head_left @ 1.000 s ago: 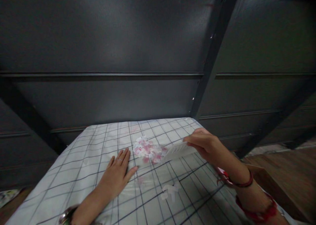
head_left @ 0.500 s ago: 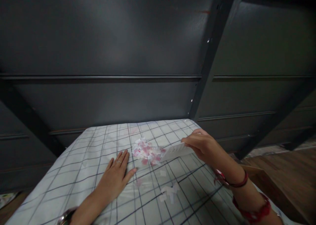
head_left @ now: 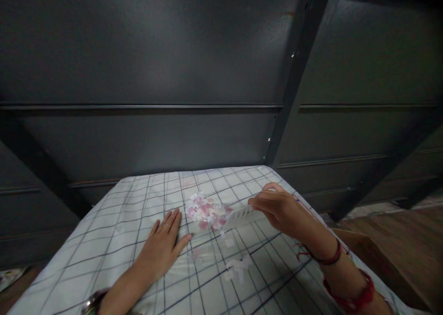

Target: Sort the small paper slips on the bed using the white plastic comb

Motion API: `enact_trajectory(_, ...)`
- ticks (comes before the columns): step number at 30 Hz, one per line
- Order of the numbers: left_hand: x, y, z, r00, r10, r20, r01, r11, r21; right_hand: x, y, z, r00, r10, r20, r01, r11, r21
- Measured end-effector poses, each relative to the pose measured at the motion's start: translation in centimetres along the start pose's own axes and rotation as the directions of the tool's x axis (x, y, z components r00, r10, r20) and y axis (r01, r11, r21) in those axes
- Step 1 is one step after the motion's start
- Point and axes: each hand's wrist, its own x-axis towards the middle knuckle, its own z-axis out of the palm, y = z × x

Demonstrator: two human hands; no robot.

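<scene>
One hand (the right) has shifted nearer the scrap pile.

No text, label, brand or number can be read. The card bears a row of pale slanted bars, slots or print, unclear which. Pink patches on the scraps show no legible letters. The sheet at lower left is too blurred to read.

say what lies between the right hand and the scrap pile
In the head view, a white piece, held in the right hand, spans that stretch, its other end at the edge of the scrap pile.
</scene>
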Motion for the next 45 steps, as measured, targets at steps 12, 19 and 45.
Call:
enact_trajectory(12, 0.0, -0.1, 0.1, 1.0, -0.004, 0.007, 0.004, 0.999, 0.032, -0.7, 0.8, -1.0, 0.999, 0.034, 0.028, -0.035, 0.998, 0.058)
enact_trajectory(19, 0.1, 0.1, -0.1, 1.0, -0.012, 0.02, 0.011, 1.0, 0.016, -0.1, -0.1, -0.4, 1.0, 0.012, 0.025, -0.013, 0.998, 0.068)
enact_trajectory(45, 0.0, -0.1, 0.0, 1.0, -0.003, 0.004, 0.003, 1.0, -0.023, 0.0, -0.2, 0.0, 0.996, -0.041, -0.08, 0.043, 0.999, 0.02)
